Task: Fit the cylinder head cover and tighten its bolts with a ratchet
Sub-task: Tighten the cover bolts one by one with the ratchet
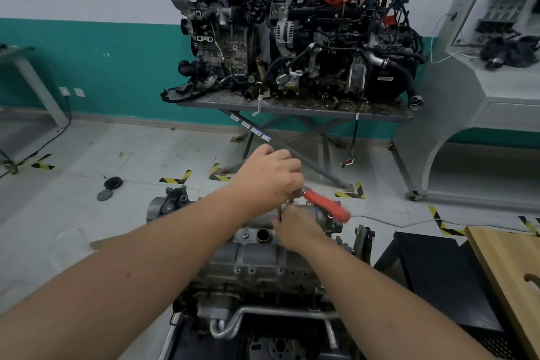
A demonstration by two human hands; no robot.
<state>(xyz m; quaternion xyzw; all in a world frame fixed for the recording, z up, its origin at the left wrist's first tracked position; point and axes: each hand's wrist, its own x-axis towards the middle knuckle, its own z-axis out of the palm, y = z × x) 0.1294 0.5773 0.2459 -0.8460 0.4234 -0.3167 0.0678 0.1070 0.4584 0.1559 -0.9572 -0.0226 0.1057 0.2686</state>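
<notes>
- L hand: arm stretched fwd, fingers curled, knuckles up, ratchet gripped at its head end.
- R hand: held lower, just below L, fingertips hidden, grip unclear.

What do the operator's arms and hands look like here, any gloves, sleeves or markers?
Both arms are bare up to the frame edge: no sleeves in view. The left hand and right hand wear no gloves, and no rings, watch, wristband, cables or tracking markers show on the visible parts of the hands or forearms.
</notes>
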